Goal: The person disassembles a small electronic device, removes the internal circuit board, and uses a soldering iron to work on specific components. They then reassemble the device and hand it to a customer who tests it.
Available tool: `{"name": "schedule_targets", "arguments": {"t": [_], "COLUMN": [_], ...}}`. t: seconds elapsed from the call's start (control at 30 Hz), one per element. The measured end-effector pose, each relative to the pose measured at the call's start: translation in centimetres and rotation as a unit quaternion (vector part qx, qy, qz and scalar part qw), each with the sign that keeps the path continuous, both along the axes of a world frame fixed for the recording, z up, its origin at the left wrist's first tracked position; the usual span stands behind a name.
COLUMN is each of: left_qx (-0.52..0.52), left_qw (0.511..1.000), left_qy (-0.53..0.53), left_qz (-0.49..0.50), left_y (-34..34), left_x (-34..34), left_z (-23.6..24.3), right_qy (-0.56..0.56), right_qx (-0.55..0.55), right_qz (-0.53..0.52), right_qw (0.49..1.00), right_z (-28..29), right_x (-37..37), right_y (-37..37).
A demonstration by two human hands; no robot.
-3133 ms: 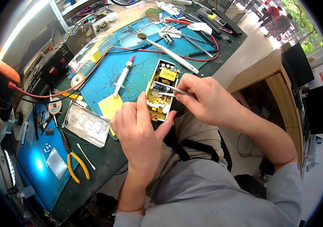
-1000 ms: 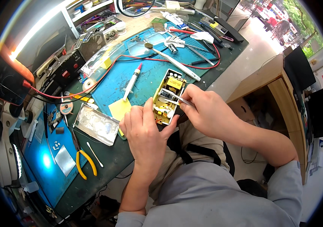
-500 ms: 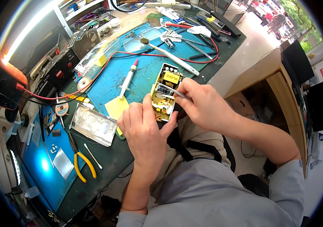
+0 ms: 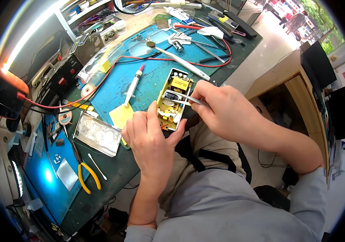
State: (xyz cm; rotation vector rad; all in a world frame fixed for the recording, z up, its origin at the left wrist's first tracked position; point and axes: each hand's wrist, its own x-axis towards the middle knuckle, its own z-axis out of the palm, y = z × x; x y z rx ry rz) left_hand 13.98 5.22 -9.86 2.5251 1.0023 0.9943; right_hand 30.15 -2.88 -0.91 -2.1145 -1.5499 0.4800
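Observation:
Near the table's front edge, my left hand [image 4: 150, 139] grips the lower end of a small power supply board [image 4: 167, 109] in an open metal case, thumb on the right and index finger along the left side. Inside the case are a yellow-wrapped transformer [image 4: 179, 83], a black cylindrical capacitor [image 4: 171, 96] and white and yellow parts lower down. My right hand [image 4: 225, 108] pinches metal tweezers [image 4: 198, 102] from the right. Their two arms lie across the board beside the capacitor; whether the tips touch it I cannot tell.
A pale case cover [image 4: 98, 133], a yellow sticky pad [image 4: 121, 115] and a syringe [image 4: 134, 85] lie left of the board. Beyond it is a white-handled brush [image 4: 184, 64] with a red cable [image 4: 156, 59]. Yellow-handled pliers [image 4: 88, 177] and a cotton swab [image 4: 97, 166] lie nearer left.
The tweezers' arms now show apart by the capacitor, where they looked like one blade before. My right hand has tilted slightly; my left still holds the board.

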Motion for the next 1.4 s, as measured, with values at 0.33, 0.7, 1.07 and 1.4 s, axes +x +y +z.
{"name": "schedule_targets", "arguments": {"t": [0.33, 0.7, 1.07, 1.4], "left_qx": [0.02, 0.011, -0.002, 0.021], "left_qw": [1.0, 1.0, 1.0, 1.0], "left_qy": [0.003, 0.003, -0.003, -0.006], "left_qz": [-0.004, -0.017, -0.007, -0.004], "left_y": [-0.2, 0.0, 0.1, -0.1], "left_x": [0.1, 0.0, 0.0, 0.2], "left_z": [-0.2, -0.2, -0.3, -0.4], "right_qy": [-0.023, 0.086, 0.054, 0.071], "right_qx": [-0.02, -0.018, -0.01, -0.033], "right_qz": [-0.014, -0.045, -0.041, -0.067], "right_qw": [0.999, 0.995, 0.998, 0.995], "right_z": [-1.0, -1.7, 0.0, -2.4], "right_x": [-0.3, 0.6, -0.3, -1.1], "right_y": [0.2, 0.5, -0.8, -0.7]}}
